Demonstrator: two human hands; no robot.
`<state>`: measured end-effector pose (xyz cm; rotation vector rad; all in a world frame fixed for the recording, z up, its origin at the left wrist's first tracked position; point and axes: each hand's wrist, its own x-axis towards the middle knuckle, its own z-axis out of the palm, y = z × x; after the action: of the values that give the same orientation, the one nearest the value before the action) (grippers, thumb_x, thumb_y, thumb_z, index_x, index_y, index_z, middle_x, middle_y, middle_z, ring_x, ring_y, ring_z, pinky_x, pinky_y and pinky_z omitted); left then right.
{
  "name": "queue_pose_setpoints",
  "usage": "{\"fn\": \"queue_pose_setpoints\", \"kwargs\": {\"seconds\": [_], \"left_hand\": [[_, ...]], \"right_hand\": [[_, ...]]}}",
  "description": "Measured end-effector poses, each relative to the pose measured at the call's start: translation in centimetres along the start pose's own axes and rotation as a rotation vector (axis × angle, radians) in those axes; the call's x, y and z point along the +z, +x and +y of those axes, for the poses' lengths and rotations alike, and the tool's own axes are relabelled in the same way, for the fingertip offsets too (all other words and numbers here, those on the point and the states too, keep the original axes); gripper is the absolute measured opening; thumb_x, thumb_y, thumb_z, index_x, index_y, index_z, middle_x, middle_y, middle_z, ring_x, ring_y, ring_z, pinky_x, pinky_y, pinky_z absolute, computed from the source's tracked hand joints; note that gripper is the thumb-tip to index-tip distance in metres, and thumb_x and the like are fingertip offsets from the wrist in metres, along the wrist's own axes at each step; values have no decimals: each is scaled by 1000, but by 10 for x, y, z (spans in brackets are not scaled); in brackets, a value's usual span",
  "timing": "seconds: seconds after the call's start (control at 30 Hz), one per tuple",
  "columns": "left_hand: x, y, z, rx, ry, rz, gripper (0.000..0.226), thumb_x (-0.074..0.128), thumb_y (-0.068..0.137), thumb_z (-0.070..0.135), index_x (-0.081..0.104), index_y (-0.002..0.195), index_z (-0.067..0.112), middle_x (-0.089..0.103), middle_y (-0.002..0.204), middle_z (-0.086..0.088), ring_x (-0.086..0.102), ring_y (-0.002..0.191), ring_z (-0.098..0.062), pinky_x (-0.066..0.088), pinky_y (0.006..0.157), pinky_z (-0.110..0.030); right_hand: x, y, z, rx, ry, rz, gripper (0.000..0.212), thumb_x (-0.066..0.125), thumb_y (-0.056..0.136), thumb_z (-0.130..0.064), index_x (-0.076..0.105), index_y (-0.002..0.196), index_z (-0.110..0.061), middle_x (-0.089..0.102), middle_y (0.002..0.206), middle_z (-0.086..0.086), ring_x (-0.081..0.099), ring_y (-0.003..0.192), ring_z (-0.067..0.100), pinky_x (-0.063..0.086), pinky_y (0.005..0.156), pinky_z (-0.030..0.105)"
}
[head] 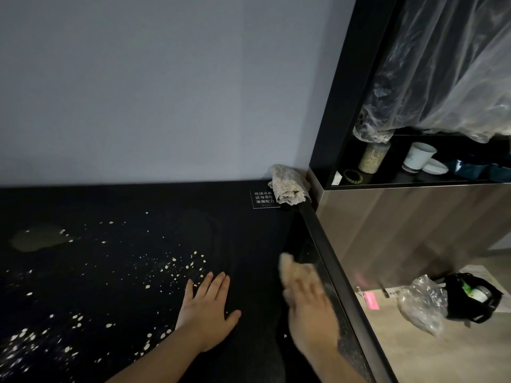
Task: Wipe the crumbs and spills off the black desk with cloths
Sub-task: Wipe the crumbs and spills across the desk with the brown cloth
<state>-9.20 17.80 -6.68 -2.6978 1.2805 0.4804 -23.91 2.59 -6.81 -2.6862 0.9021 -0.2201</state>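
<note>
Black desk (166, 200) — one cloth (289, 187), one spill (36, 240); left hand (207, 308) flat, right hand (307, 299) grip unclear.

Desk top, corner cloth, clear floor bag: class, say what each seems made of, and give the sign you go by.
Desk top: smooth black with a faint sheen, probably glass; its small sign reads "glass tabletop". Cloth: coarse beige woven textile, matte, crumpled, with an open weave. Bag: thin clear plastic film, shiny and crinkled.

Dim, cool light; wide-angle bending at the edges, and the right hand (307, 297) is motion-blurred.
</note>
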Motion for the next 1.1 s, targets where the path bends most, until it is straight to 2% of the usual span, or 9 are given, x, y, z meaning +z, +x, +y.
{"fn": "queue_pose_setpoints", "kwargs": {"seconds": [0.1,0.17,0.33,0.43,0.53,0.6,0.77,0.93,1.1], "left_hand": [[-1,-2,-1,-9,6,-5,102,-12,61,69,-8,149,18,-12,157,6,-14,144,-16,-10,114,-48],[-4,-4,-1,-5,20,-30,85,5,82,69,-8,149,19,-12,157,6,-14,144,-16,-10,114,-49],[-9,-7,1,2,16,-40,82,14,86,67,-7,149,19,-9,158,6,-11,144,-16,-9,115,-49],[-14,-5,1,9,-1,-31,78,28,91,62,-2,150,20,-3,158,5,-6,145,-17,-7,116,-49],[-20,-3,0,25,8,-35,78,33,90,61,3,150,21,2,157,4,-1,145,-18,-5,116,-50],[-22,-2,0,28,16,-34,78,35,89,61,5,150,21,4,157,4,1,145,-18,-5,116,-50],[-24,-1,-1,32,31,-34,80,34,89,63,5,150,21,6,156,4,3,144,-17,-3,117,-49],[-23,-1,-2,30,18,-31,80,34,88,64,5,150,22,6,156,6,3,144,-16,-2,117,-48],[-21,-2,-2,24,-2,-29,80,32,89,65,4,150,22,4,156,7,1,144,-15,-3,117,-48]], "right_hand": [[-1,-24,-17,-348,-107,-92,46,49,76,-40,58,121,-38,63,120,-17,58,112,3,53,81,21],[-9,-18,3,-304,-166,-169,42,39,81,-41,64,115,-38,62,122,-17,59,112,5,51,84,23],[-4,3,20,135,-95,-19,52,27,97,-35,24,148,-26,11,153,-10,15,144,18,20,113,36],[-2,3,-17,-100,-113,25,50,38,91,-29,41,141,-29,20,147,-11,31,139,21,33,107,36],[4,19,-18,-229,-100,-246,48,29,101,-32,18,148,-35,3,156,-13,-2,145,15,6,115,36],[1,37,-11,-212,-154,-219,49,31,100,-29,18,146,-38,6,158,-12,-1,145,14,6,114,40],[-12,81,20,156,-175,-169,55,31,96,-14,20,146,-36,8,158,-7,11,143,21,21,108,44],[-36,67,88,774,58,43,53,38,89,-10,30,140,-24,43,138,12,38,122,37,32,97,44],[-14,41,49,233,-40,118,59,44,91,-18,27,143,-39,35,148,-4,40,129,27,39,96,45]]}}
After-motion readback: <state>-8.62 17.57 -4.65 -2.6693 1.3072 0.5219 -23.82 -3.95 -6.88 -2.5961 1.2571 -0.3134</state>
